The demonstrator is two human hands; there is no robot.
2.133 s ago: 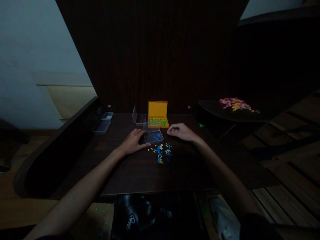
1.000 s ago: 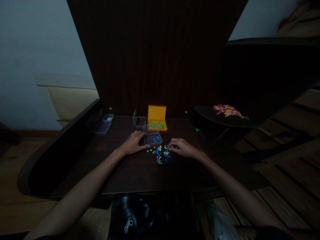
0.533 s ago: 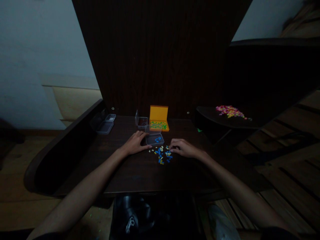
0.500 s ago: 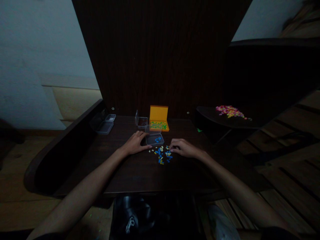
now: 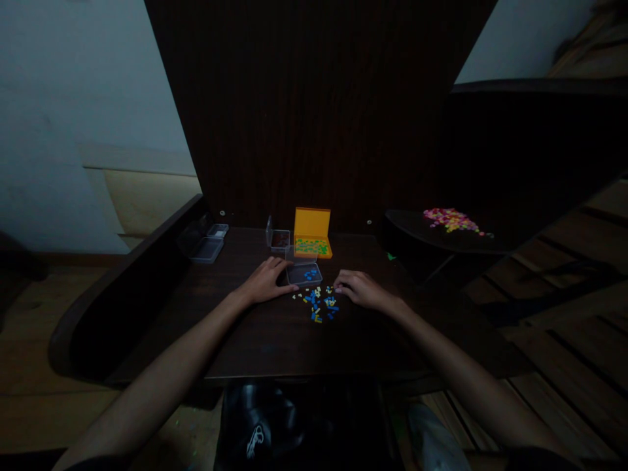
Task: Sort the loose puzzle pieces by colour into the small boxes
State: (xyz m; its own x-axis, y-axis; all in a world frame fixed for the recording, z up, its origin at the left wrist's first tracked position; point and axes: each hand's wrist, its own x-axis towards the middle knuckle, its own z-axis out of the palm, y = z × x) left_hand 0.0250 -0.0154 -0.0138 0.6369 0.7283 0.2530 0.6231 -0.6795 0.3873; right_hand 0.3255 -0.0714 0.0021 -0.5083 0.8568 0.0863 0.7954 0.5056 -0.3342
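Note:
My left hand (image 5: 267,281) grips the left end of a clear plastic box (image 5: 297,275), thumb at the front corner and fingers toward the back. The box's lid is raised, and a few small blue bricks (image 5: 311,274) lie inside. My right hand (image 5: 359,288) hovers at the right of the loose pile, its fingers curled and pinched together; whatever is between the fingertips is too small to make out. Spread in front of the box are small blue, yellow and cream bricks (image 5: 315,298) on the dark wooden surface (image 5: 275,340).
Behind stands an open orange box (image 5: 313,222) holding green pieces. Beside it is a clear box (image 5: 280,240) with dark contents. Another clear box (image 5: 207,250) lies at the left, by a raised side panel (image 5: 132,288). Pink and yellow pieces (image 5: 451,219) are heaped on a right-hand shelf.
My right hand has drawn slightly back and to the right from the loose bricks, fingers still pinched. My left hand stays at the clear box.

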